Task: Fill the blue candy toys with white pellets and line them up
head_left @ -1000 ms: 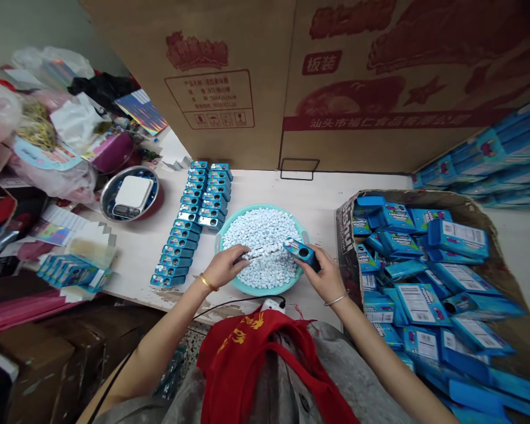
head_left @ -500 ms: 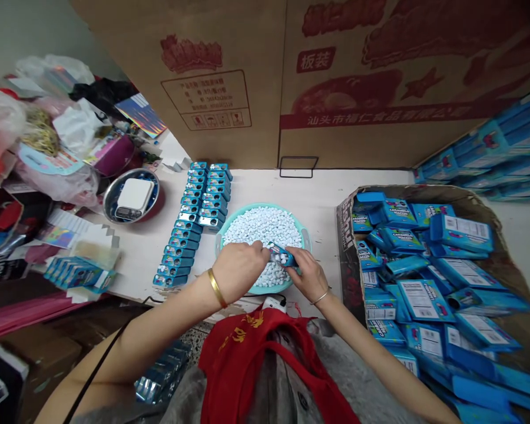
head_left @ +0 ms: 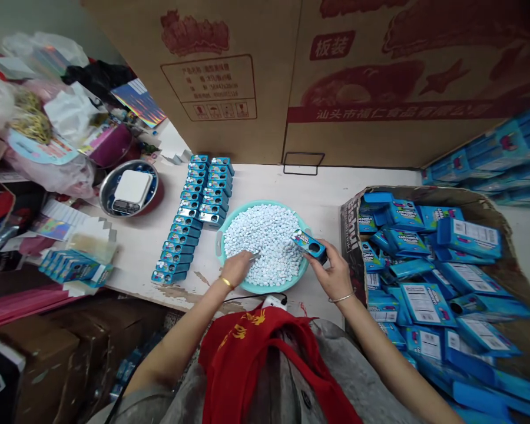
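My left hand [head_left: 237, 269] is closed over the near left part of a turquoise basin [head_left: 221, 259]. From its fingers sticks a small grey metal tool [head_left: 255, 255], perhaps a scoop, its tip at the small white candies [head_left: 265, 232] that fill the basin. Over the basin's right rim, my right hand [head_left: 334, 275] grips a small blue candy box [head_left: 310, 245] with a dark round hole in its face. The box is tilted, and white pieces show at its upper left end.
Two rows of blue boxes [head_left: 176, 247] stand left of the basin. A steel bowl [head_left: 154, 197] holds a white scale [head_left: 133, 189]. At right, an open carton [head_left: 350, 227] is heaped with blue boxes. Large cardboard cartons [head_left: 265, 138] wall off the back.
My hands have moved apart. The left went down and left to the candies, showing the metal tool; the right moved right with the blue box, turning it.
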`<state>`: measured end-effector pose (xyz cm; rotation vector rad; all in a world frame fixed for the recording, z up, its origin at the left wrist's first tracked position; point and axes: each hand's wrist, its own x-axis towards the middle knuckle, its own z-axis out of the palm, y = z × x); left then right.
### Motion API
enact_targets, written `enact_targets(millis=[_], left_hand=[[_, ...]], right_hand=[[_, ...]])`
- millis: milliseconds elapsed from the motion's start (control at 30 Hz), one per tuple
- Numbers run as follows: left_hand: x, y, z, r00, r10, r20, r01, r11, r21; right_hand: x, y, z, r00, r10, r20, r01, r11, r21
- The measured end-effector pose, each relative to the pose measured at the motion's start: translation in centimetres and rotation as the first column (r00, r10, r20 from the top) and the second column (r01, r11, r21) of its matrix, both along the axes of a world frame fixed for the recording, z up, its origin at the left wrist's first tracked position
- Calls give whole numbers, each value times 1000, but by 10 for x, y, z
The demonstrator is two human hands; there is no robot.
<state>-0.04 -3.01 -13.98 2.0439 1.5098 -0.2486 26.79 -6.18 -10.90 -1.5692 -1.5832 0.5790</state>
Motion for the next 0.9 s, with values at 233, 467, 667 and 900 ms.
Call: enact_targets(millis=[233, 467, 667, 900], left_hand=[[24, 6, -19, 980, 57, 192, -59, 998, 7], [-25, 9, 46, 885, -29, 464, -12, 996, 85], [-8, 27, 125, 928, -290, 233, 256, 952, 166], [42, 24, 187, 844, -456, -281, 500, 859, 108]], right_hand=[[-1, -2, 0, 999, -32, -10, 32, 999, -16], [-1, -4, -5, 996, 66, 59, -65, 998, -11], [-16, -1, -8, 967, 211, 145, -219, 975, 38], [-30, -4, -12, 951, 276, 141, -284, 958, 44]])
